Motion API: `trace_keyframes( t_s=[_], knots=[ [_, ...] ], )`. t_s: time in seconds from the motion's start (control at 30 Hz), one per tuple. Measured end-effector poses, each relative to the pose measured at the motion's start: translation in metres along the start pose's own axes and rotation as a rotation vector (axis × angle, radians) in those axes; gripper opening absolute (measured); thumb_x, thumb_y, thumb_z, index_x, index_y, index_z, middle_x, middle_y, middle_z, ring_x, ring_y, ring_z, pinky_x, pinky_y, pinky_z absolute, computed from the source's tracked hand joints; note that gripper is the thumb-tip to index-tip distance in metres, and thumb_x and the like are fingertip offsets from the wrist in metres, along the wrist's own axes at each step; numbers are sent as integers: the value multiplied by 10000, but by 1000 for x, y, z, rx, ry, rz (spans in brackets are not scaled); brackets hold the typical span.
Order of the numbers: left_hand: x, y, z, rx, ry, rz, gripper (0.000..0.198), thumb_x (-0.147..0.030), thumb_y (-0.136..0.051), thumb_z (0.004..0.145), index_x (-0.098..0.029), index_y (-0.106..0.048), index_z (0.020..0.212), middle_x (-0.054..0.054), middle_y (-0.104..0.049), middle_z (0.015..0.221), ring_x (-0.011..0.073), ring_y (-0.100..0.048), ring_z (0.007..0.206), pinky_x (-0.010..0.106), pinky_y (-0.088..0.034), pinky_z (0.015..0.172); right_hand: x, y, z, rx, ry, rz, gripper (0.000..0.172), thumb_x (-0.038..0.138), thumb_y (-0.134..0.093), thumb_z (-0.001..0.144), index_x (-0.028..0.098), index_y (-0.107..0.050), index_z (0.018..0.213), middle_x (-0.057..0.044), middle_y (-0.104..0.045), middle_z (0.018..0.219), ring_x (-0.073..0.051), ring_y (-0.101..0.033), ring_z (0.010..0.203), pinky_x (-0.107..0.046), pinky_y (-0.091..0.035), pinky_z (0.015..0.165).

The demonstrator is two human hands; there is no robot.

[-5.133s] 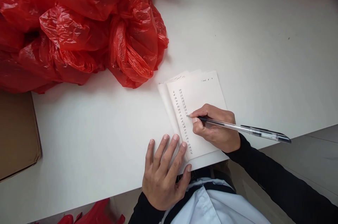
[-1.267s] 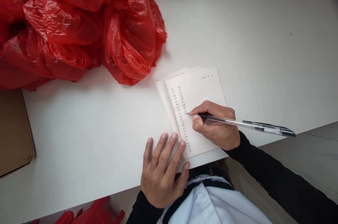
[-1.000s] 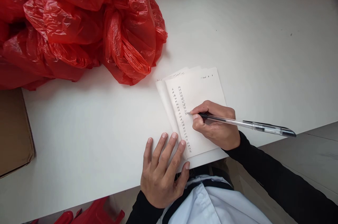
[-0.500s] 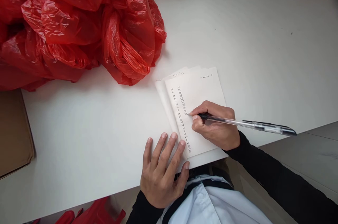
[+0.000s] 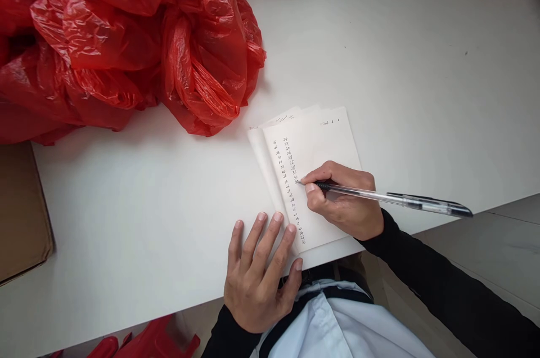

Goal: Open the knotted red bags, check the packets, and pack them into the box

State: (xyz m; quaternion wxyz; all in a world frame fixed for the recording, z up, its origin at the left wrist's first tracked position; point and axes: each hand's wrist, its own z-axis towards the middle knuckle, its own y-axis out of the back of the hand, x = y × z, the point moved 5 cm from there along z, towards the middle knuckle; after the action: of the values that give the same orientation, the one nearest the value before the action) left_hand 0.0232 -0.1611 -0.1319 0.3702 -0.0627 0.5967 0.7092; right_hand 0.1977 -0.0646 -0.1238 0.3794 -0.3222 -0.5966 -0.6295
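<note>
My right hand (image 5: 346, 200) grips a clear-barrelled pen (image 5: 379, 196) with a black grip and a black-clipped cap on its back end. The pen's tip rests on a white sheet of paper (image 5: 327, 161), at the bottom of the second column of handwritten numbers. A longer column of numbers runs down the sheet's left side, and small writing sits near its top right. More sheets (image 5: 262, 150) lie fanned beneath it, with slanted strokes at their top edge. Flat on the table, my left hand (image 5: 261, 279) has its fingers spread, the index fingertip at the papers' lower left edge.
Crumpled red plastic bags (image 5: 139, 43) fill the upper left of the white table (image 5: 139, 217). A brown cardboard box (image 5: 23, 214) stands at the left edge. Below the table's near edge, something red and plastic (image 5: 152, 341) shows.
The pen tip has shifted very slightly left over the last number in the second column. My left hand has stayed in place.
</note>
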Motion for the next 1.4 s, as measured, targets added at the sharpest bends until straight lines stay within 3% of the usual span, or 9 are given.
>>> trace_keyframes(
  t_s=[0.93, 1.13, 1.4],
  knots=[
    [1, 0, 1, -5, -2, 3, 471, -183, -726, 812, -121, -687, 1278, 189, -691, 1320, 380, -580, 1310, 643, -374, 1137, 2, -1, 1, 8, 38, -21, 187, 61, -613, 767, 207, -699, 844, 37, -687, 738, -87, -583, 584, -228, -503, 566],
    [1, -1, 1, -9, -1, 0, 466, -180, -719, 818, -122, -687, 1278, 185, -694, 1316, 379, -582, 1309, 645, -379, 1135, 2, 4, 0, -77, 42, -26, 156, 82, -614, 767, 211, -692, 805, 46, -655, 670, -84, -547, 529, -227, -478, 509],
    [1, -1, -1, 0, -4, 2, 480, -179, -726, 811, -123, -682, 1286, 190, -690, 1321, 381, -578, 1312, 653, -381, 1128, 2, 1, 1, -35, 13, -34, 165, 65, -620, 768, 203, -696, 818, 50, -652, 672, -79, -552, 538, -220, -479, 528]
  ],
)
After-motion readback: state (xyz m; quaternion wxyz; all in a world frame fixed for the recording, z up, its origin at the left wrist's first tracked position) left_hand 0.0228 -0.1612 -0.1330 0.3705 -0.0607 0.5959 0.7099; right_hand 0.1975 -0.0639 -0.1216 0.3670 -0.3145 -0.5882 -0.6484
